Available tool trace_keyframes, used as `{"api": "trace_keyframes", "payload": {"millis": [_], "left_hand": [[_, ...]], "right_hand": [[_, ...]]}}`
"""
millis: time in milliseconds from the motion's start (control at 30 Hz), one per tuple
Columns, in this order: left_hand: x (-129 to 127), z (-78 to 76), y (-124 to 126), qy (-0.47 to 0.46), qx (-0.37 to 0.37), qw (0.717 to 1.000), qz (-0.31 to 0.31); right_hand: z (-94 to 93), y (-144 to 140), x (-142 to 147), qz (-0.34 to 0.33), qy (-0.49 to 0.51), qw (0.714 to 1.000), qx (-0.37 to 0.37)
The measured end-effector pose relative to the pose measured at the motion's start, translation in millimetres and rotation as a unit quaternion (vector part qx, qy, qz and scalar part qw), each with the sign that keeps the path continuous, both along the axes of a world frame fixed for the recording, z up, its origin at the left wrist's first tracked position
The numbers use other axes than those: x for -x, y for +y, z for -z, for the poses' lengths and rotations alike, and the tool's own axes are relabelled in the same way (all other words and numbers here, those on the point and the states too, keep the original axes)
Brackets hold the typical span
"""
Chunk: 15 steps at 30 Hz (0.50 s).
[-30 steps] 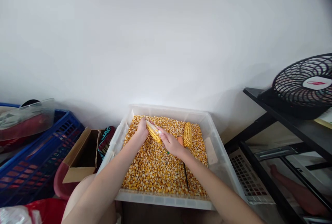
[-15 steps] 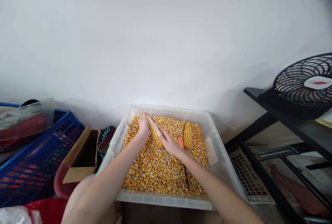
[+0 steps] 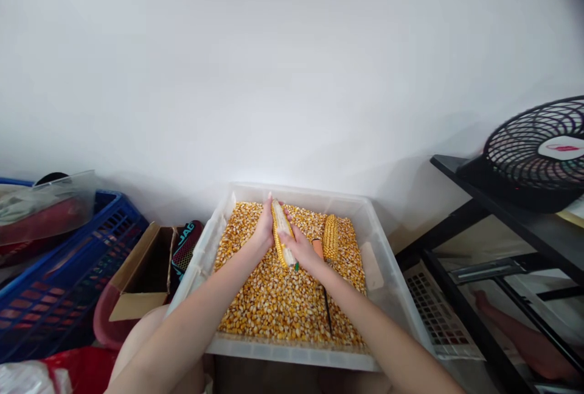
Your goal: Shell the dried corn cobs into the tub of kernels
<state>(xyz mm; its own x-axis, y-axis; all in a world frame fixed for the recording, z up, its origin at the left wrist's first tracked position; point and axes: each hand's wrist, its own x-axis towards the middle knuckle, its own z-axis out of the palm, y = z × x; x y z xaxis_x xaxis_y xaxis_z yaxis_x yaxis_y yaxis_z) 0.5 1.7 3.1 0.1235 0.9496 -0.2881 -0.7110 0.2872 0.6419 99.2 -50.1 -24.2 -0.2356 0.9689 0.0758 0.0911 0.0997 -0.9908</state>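
A: What fills the clear bin point(image 3: 383, 272) by the white wall point(image 3: 292, 65)?

B: Loose kernels point(image 3: 278, 303). Over its far part, left hand point(image 3: 264, 231) and right hand point(image 3: 302, 248) both grip a half-stripped cob point(image 3: 281, 239).

A: And beside it?

B: Blue crate point(image 3: 59, 284) left, fan point(image 3: 538, 154) right.

This looks like a spare corner of a home used for farm chores. A clear plastic tub point(image 3: 387, 272) of loose maize kernels point(image 3: 278, 297) sits against a bare white wall point(image 3: 274, 65). Left of the tub stand a cardboard box point(image 3: 141, 275) and a blue crate point(image 3: 59, 284); right of it, a black rack point(image 3: 502, 230) carries a fan point(image 3: 538, 154).
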Motion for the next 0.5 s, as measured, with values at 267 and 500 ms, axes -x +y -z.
{"api": "trace_keyframes", "payload": {"millis": [267, 500], "left_hand": [[8, -5.5, 6, 0.015, -0.055, 0.998, 0.02], [8, -17.3, 5, 0.066, -0.022, 0.995, -0.071]], "right_hand": [[-8.2, -4, -4, -0.058, -0.035, 0.995, -0.075], [-13.9, -7, -8, -0.072, -0.07, 0.988, -0.12]]}}
